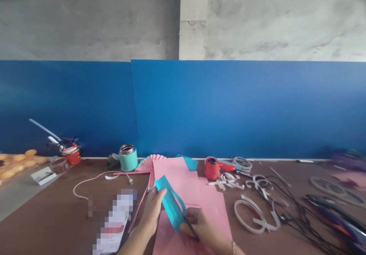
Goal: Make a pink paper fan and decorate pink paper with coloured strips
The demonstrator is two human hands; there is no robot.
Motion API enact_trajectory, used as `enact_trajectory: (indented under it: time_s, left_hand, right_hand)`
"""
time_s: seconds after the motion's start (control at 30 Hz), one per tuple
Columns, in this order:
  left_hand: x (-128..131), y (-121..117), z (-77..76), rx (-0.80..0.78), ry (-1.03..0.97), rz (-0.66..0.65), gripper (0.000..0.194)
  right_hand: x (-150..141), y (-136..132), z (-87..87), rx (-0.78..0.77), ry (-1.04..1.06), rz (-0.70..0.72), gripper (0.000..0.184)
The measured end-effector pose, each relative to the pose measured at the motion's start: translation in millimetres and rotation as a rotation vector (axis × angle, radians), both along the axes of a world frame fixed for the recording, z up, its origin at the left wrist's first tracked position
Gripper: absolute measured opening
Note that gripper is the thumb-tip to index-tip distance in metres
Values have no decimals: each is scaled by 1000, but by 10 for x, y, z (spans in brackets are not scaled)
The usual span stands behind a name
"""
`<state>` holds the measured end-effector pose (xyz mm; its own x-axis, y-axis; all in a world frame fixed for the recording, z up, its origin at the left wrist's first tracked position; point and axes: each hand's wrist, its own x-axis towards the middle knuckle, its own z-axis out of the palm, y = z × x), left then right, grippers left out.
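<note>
My left hand (154, 205) grips the upper left edge of a folded teal paper (168, 203), which is tilted over the pink sheets. A narrow teal strip (179, 197) curls away along its right side. At the paper's lower right, my right hand (197, 224) is closed around dark scissors (191, 227); their blades are mostly hidden by the fingers and paper. Pink paper sheets (211, 209) lie in layers beneath both hands. Behind them, a pleated pink paper fan (151, 163) rests beside another teal piece (191, 163).
Left of the hands are a mint flask (128, 158), a white cable (82, 182) and a blurred-out phone-like object (114, 224). To the right lie a red pot-shaped container (211, 169), coiled white strips (251, 218) and black cables (303, 213). A blue partition (228, 110) stands behind.
</note>
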<state>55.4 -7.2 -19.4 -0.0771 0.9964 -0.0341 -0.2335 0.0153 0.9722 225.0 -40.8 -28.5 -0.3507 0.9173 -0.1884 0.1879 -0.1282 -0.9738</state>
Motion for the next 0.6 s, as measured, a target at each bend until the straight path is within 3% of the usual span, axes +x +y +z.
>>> enact_trajectory:
  time_s: [0.47,0.6]
  left_hand:
    - [18,-32,42,-11,-25,-46,21]
    - [36,-41,49,-16,-32,-52,22]
  right_hand:
    - [10,-14,55,-43,128,55,28]
    - [19,-8,24,-37,110,54,25]
